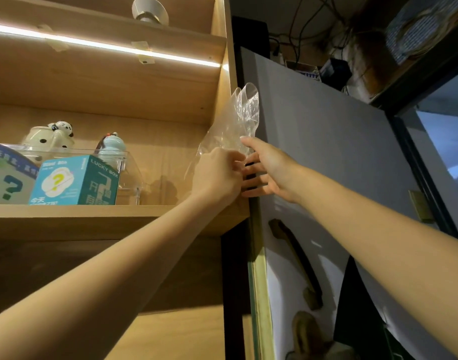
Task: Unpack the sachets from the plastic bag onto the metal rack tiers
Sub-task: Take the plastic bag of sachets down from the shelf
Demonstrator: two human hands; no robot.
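A clear, crumpled plastic bag [237, 120] stands up against the right side panel of a wooden shelf. I see nothing inside it. My left hand [217, 175] grips the bag's lower part with curled fingers. My right hand [264, 167] reaches in from the right, its thumb on the bag and its fingers spread beside the left hand. No sachets and no metal rack are in view.
A wooden shelf [92, 214] at head height carries a teal "Lucky Box" carton [77, 180], a second question-mark box [7, 175], a clear bin [129, 165] and ceramic figures [53, 133]. A grey door [339, 157] with a dark handle [295, 255] stands to the right.
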